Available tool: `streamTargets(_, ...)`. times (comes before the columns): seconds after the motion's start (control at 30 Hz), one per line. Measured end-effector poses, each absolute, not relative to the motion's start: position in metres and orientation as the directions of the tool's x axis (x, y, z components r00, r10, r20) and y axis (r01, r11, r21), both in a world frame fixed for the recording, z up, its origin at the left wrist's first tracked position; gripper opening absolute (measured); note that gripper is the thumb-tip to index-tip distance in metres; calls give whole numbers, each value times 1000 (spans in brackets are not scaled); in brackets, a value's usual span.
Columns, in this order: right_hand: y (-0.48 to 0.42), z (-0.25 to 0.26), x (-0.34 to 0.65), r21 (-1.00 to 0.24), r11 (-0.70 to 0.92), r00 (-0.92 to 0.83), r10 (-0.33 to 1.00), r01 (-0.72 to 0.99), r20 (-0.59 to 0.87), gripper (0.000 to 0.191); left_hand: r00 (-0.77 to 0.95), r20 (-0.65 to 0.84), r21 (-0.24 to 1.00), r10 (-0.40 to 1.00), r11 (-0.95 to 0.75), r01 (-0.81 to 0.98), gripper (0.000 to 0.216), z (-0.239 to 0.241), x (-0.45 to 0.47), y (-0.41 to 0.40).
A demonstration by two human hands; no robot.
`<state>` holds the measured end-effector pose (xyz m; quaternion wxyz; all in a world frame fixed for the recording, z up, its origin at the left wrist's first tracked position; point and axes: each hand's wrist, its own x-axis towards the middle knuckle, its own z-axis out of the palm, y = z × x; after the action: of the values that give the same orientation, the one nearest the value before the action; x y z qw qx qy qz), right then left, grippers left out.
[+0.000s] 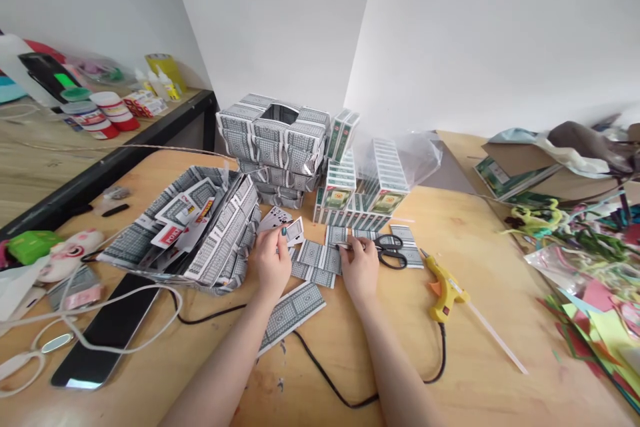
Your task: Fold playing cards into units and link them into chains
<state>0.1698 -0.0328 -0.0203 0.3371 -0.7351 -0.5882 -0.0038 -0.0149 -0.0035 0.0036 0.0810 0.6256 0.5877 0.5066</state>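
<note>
Between the fingertips of my left hand (273, 263) is a small playing card (295, 231), held just above loose cards on the table. My right hand (361, 270) is closed over the middle of a pair of scissors (393, 251); the black handles stick out on its right and the blade tips show at its left. Folded card pieces (313, 255) with a grey back pattern lie between and under the hands. A long folded strip of cards (295, 310) rests beneath my left wrist. Face-up cards (274, 219) are fanned behind my left hand.
A basket made of folded cards (220, 240) stands left, holding loose cards. Behind are a woven card box (273, 140) and stacked card packs (350, 197). A yellow glue gun (447, 290) lies right, its black cord crossing the front. A phone (107, 333) lies left.
</note>
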Motion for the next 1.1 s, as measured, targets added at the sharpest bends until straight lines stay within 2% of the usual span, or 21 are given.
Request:
streamTargets(0.1,-34,-19,171,-491,-74,300,866,868,400,24,-207,516,712,831,-282,643,26,4,-14,-3)
streamTargets(0.33,-42,1,168,-502,-77,322,847,862,423,26,-256,420,777,871,-200,596,24,6,-14,2)
streamTargets(0.57,-52,46,208,-477,-296,516,735,828,440,32,-281,361,810,889,-150,566,24,3,-16,7)
streamTargets(0.77,-30,51,262,-409,-503,625,737,762,259,37,-260,328,831,908,-146,537,24,2,-16,10)
streamTargets(0.9,-4,44,270,-207,-617,628,778,759,-16,41,-246,265,830,932,-91,551,25,6,-15,10)
streamTargets(1.0,3,44,266,-185,-604,605,794,775,-60,35,-225,249,824,942,-84,560,25,8,-15,9)
streamTargets(1.1,-3,46,253,-180,-589,592,805,788,-44,32,-223,250,830,942,-90,550,27,6,-16,11)
